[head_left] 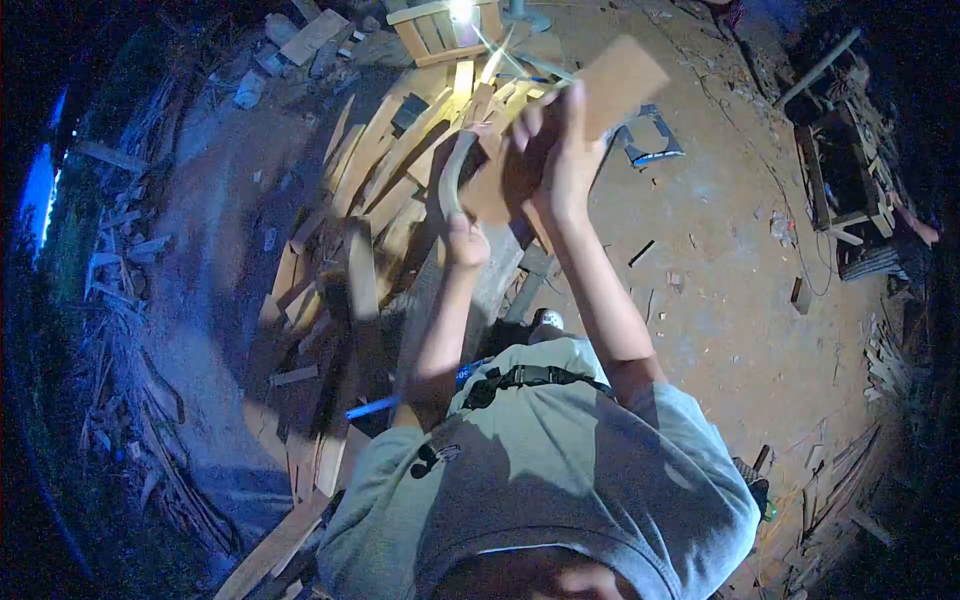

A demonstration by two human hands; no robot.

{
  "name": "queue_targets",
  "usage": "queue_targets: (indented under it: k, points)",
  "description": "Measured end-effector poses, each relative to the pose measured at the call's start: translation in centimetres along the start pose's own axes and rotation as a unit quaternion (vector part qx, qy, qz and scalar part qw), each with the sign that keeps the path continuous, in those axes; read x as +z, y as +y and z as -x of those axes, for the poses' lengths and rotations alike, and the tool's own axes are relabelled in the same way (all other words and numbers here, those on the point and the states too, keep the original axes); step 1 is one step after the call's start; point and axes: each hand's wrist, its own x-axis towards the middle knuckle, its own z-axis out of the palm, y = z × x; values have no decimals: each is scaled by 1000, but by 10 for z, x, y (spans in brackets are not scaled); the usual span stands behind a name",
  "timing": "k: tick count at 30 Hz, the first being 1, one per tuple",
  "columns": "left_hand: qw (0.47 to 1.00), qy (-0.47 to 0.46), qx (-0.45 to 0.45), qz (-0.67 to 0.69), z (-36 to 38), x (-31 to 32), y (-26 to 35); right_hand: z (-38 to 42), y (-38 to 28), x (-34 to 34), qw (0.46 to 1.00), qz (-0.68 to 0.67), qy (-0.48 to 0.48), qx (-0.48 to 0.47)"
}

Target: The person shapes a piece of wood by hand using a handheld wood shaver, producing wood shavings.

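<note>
Both arms reach forward over a heap of wooden boards (375, 170). My left hand (467, 243) is closed round the lower end of a curved, pale strip (456, 175), whose upper end bends to the right. My right hand (565, 150) is raised higher and grips a flat brown board (622, 85) that slants to the upper right, with the thumb and fingers on it. Some of the fingers are blurred. Another brown wooden surface (490, 190) shows between the hands; whether it belongs to the same board, I cannot tell.
A bright lamp (461, 10) shines by a wooden crate (425, 35) at the top. Right of my right hand lies a dark blue and black packet (650, 137). A wooden frame (850, 180) stands at the far right. Scrap wood (125, 250) lines the left side.
</note>
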Motion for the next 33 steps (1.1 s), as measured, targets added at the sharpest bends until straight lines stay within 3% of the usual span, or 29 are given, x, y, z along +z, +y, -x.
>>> queue_targets:
  k: [1, 2, 7, 9, 10, 11, 13, 15, 16, 21, 23, 24, 28, 31, 33]
  points:
    - [999, -34, -12, -9, 4, -4, 5, -11, 3, -2, 998, -31, 34, -45]
    - [998, 50, -26, 22, 27, -34, -33, -17, 4, -5, 992, -60, 67, -92]
    - [992, 68, -2, 108, 1, -33, -26, -2, 15, -12, 997, -70, 7, -22]
    - [995, 58, -33, 72, 13, -23, -14, -4, 17, -19, 996, -64, 50, -21]
    - [997, 48, -42, 42, 19, -4, -5, -7, 2, -2, 985, -89, 131, -74]
    - [997, 49, -43, 42, 16, 2, -2, -17, -2, -11, 987, -94, 67, -108]
    - [999, 21, 33, -21, 8, 7, 0, -18, -5, -9, 988, -109, 59, -95]
    - [990, 49, 1, -129, 6, -2, -9, -2, -1, -6, 993, -93, 37, -61]
    - [992, 94, -59, 66, 13, -1, -7, 3, 1, -6, 997, -76, 18, -27]
    - [999, 45, -18, 11, 12, -3, 3, -10, -2, 2, 996, -44, 24, -74]
    - [988, 116, -99, 0, 10, -3, 10, -8, -3, 9, 995, -46, -3, -85]
    - [989, 116, -95, 0, 7, -5, 7, 1, -4, 14, 998, -45, -42, -17]
    - [998, 42, 6, 41, 9, -20, -12, -15, -3, 13, 992, -101, 30, -74]
    - [976, 80, 79, -187, 2, -17, -24, -10, 0, 12, 989, -103, 35, -104]
    - [970, 40, 111, -213, -4, -17, -18, -2, 0, 10, 995, -83, -14, -54]
